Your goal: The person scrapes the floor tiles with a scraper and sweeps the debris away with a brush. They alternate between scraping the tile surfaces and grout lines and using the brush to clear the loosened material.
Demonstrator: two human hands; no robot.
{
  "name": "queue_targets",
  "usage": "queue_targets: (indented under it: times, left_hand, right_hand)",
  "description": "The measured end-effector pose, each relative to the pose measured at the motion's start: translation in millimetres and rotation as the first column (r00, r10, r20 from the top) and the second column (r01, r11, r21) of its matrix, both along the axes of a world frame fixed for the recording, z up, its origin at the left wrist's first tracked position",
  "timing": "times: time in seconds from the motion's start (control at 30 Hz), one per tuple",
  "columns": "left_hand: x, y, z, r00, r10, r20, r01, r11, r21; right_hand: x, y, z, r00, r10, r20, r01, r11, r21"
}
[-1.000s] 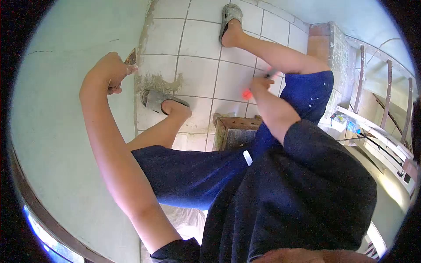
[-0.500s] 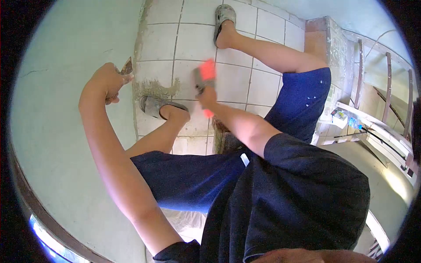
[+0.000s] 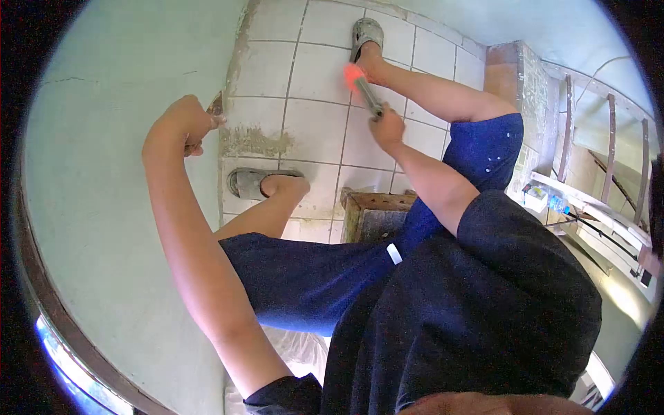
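My left hand [image 3: 183, 124] is closed around a small scraper [image 3: 216, 107], held close to the pale green wall. Its stained blade points toward the wall's lower edge; the handle is hidden in my fingers. Over the tiled floor, my right hand [image 3: 387, 128] is wrapped around a narrow grey tool [image 3: 369, 95] with a bright orange-red far end. That end is blurred, so its exact kind cannot be made out.
A thin crack runs across the green wall [image 3: 104, 173]. White floor tiles [image 3: 315, 124] carry a grey-brown smear [image 3: 256, 142] beside the wall. A worn wooden stool [image 3: 377, 207] stands between my legs. At right are a wooden rack [image 3: 609, 145] and a bottle [image 3: 557, 204].
My right hand has moved right with the grey and orange-red tool, away from the wall. The left hand keeps its scraper by the wall. The whole view has shifted slightly.
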State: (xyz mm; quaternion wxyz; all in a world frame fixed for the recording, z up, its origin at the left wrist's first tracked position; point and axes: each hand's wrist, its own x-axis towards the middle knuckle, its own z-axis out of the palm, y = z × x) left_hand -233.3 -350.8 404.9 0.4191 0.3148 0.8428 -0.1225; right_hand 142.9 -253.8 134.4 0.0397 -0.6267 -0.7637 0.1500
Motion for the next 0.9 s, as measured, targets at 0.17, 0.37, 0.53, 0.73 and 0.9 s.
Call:
queue_targets:
  times: [0.17, 0.37, 0.53, 0.73, 0.9]
  left_hand:
    - [-4, -3, 13, 0.997, 0.025, -0.069, -0.024, 1.0, 0.01]
    - [13, -7, 29, 0.998, 0.059, -0.038, -0.058, 0.998, 0.032]
    - [24, 3, 13, 0.999, 0.029, -0.018, -0.029, 1.0, -0.006]
    - [38, 25, -13, 1.0, 0.008, 0.015, -0.01, 0.995, 0.102]
    - [58, 52, -1, 0.995, -0.055, 0.079, 0.052, 0.998, 0.047]
  right_hand:
    - [68, -3, -30, 0.945, -0.064, 0.322, 0.084, 0.995, -0.048]
    - [116, 18, -87, 0.73, -0.628, 0.269, 0.684, 0.672, -0.284]
    - [64, -2, -123, 0.915, -0.388, 0.108, 0.403, 0.891, -0.211]
    - [-48, -100, -57, 0.933, 0.223, -0.283, -0.338, 0.811, -0.477]
    - [-67, -144, -27, 0.845, 0.401, -0.354, -0.495, 0.837, -0.233]
